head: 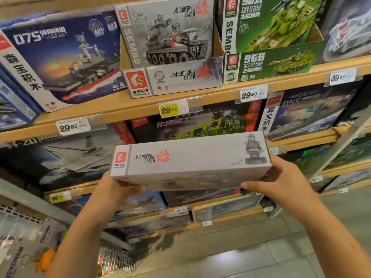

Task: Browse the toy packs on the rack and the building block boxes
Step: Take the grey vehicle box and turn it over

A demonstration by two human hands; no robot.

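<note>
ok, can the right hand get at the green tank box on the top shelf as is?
Probably not: the right hand grips the grey box, as does the left hand. The tank box itself stands unobstructed.

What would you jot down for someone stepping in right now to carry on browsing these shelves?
Left hand: grips the left end of the grey Wandering Earth box.
Right hand: grips its right end.
The box is held level, its narrow side towards the camera, in front of the lower shelves.
A matching box stands in the display carton on the upper shelf, tagged 29.90.
Done: one box picked up for a look.
Left: put it back; check the green tank box, the ship box and the toy packs at lower left.
</note>
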